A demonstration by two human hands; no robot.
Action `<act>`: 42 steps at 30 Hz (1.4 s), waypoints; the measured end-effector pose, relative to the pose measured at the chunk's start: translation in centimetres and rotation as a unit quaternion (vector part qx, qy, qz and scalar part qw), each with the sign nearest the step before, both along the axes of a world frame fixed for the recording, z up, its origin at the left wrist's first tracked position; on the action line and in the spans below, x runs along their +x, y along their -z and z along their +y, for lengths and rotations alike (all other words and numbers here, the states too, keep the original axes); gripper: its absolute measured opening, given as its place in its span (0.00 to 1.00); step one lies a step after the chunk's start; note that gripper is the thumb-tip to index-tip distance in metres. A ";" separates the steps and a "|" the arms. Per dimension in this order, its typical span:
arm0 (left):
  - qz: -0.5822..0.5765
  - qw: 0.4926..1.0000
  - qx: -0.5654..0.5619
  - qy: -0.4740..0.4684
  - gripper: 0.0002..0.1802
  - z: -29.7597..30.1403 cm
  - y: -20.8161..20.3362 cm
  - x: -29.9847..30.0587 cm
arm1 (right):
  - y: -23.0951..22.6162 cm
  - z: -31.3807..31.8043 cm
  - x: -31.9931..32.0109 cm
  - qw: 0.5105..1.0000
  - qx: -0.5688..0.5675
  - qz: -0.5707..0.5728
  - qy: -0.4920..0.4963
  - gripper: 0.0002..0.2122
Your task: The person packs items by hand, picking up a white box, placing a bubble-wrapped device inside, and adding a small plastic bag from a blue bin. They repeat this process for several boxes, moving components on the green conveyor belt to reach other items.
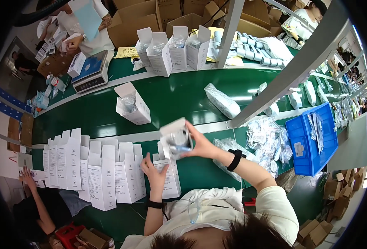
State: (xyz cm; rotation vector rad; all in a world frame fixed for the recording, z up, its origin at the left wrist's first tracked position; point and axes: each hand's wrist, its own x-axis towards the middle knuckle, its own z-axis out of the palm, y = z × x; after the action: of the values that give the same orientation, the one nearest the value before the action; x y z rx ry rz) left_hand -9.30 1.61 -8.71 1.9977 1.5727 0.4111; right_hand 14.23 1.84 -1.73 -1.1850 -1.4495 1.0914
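Open white carton (pixel 172 136), in the head view, is gripped at its right side by the right hand (pixel 201 143) above the green desk (pixel 202 176), mouth tilted upward, probably to keep the blurred contents inside. No object is grasped by the left hand (pixel 154 171), fingers spread, near upright cartons (pixel 102 182) whose flaps are raised, apparently for access.

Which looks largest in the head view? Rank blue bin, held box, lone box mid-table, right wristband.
1. Blue bin
2. Held box, lone box: too alike to rank; nearness makes it unsure
3. Right wristband
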 end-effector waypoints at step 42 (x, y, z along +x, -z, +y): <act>-0.360 0.909 0.207 0.035 0.41 0.3 -3.7 9.8 | -1.1 0.3 -3.7 0.858 0.358 -0.018 0.367 0.25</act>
State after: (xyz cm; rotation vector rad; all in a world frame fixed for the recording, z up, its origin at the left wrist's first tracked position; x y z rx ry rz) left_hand 0.53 1.92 -5.05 1.8441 0.9875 1.3664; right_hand 10.48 2.09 -0.61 -1.0403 -1.0962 -0.0221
